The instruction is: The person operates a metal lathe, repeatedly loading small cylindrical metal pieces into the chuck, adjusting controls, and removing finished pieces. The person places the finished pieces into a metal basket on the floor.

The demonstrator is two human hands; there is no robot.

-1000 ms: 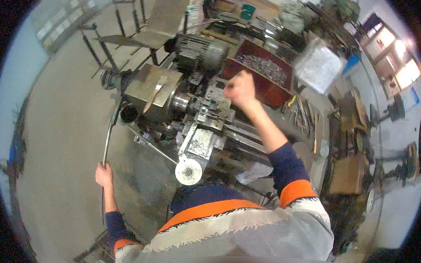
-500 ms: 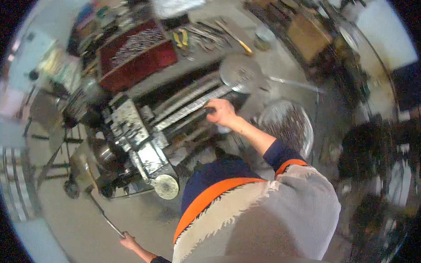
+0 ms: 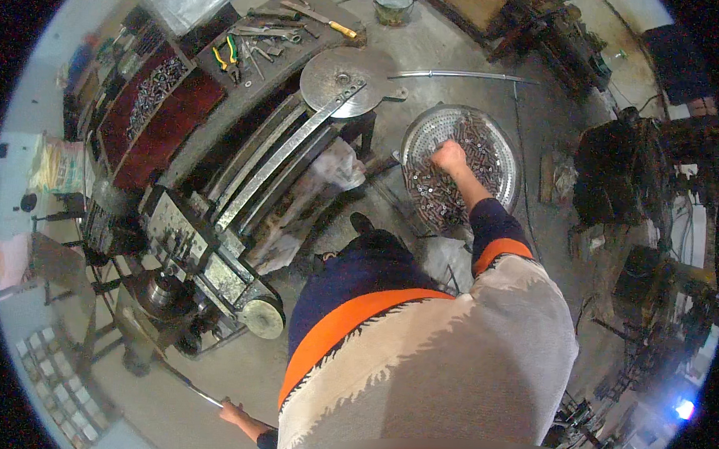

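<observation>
My left hand point(image 3: 231, 412) is at the lower left, its fingers wrapped round the end of a metal lever point(image 3: 198, 390). The lever reaches up toward the machine point(image 3: 215, 275). On the right, my right hand point(image 3: 449, 155) is in a round perforated metal basin point(image 3: 419, 135), closed over a heap of small brownish metal pieces, perhaps bolts point(image 3: 435, 199). Whether it pinches one of them is hidden. Between the hands lies the machine's long bed with a flat bar point(image 3: 287, 155), ending in a round steel plate point(image 3: 325, 85).
Pliers with yellow-green handles point(image 3: 227, 57), wrenches point(image 3: 267, 33) and a file with a yellow handle point(image 3: 323, 19) lie on the bench. Beside them is a red bin point(image 3: 169, 127) holding small metal parts. A bucket point(image 3: 393, 8) stands beyond; a thin rod point(image 3: 464, 74) extends right of the round plate.
My right hand has moved from beside the machine's bed rightward into the basin. My left hand stays on the lever. The view has shifted, and the machine appears farther left.
</observation>
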